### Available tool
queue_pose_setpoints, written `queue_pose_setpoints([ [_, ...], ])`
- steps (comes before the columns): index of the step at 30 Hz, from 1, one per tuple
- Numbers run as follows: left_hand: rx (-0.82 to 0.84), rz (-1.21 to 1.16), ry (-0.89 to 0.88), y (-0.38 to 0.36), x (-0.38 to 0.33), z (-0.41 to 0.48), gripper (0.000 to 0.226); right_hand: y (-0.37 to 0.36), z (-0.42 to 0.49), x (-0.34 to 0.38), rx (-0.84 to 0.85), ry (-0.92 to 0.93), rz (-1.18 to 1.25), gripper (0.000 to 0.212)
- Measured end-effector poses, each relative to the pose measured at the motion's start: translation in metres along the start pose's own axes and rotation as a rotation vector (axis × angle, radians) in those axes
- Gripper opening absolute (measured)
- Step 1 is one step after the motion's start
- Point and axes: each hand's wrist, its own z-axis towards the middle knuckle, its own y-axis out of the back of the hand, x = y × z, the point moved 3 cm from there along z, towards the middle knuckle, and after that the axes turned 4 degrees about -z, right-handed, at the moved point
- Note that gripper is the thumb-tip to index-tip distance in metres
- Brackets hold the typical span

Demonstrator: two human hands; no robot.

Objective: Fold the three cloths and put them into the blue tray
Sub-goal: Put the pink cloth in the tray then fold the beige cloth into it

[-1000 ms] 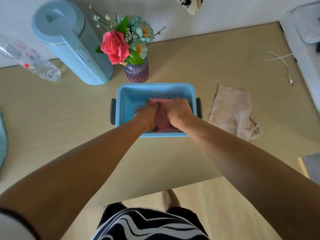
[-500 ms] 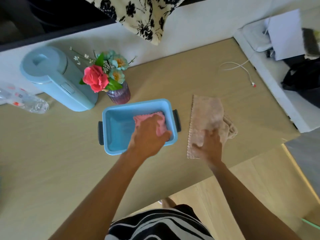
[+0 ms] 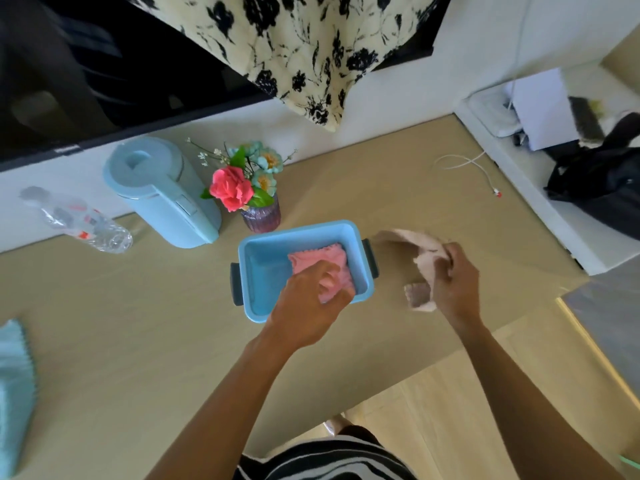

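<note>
The blue tray (image 3: pixel 263 271) sits mid-table with a folded pink cloth (image 3: pixel 322 259) in its right half. My left hand (image 3: pixel 308 299) rests on the near part of that pink cloth, fingers pressing into it. To the right of the tray, my right hand (image 3: pixel 455 285) grips a beige cloth (image 3: pixel 424 252) and holds it bunched and lifted off the table. A light blue cloth (image 3: pixel 14 393) lies at the table's far left edge, partly cut off by the frame.
Behind the tray stand a purple vase of flowers (image 3: pixel 261 218), a light blue kettle (image 3: pixel 162 195) and a lying plastic bottle (image 3: pixel 79 221). A white cable (image 3: pixel 467 164) lies at the back right. The table's front edge runs diagonally near my body.
My right hand left the tray, reached the beige cloth, then grabbed and lifted it off the table. My left hand stayed on the pink cloth in the tray.
</note>
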Motion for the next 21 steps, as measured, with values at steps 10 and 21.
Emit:
queue_pose_setpoints([
  [10, -0.122, -0.108, -0.281, 0.075, -0.031, -0.046, 0.047, 0.097, -0.015, 0.194, 0.083, 0.315, 0.390, 0.022],
  [21, -0.311, -0.230, -0.491, 0.154, -0.016, -0.105, 0.018, 0.040, -0.104, 0.354, 0.473, 0.447, 0.720, 0.017],
])
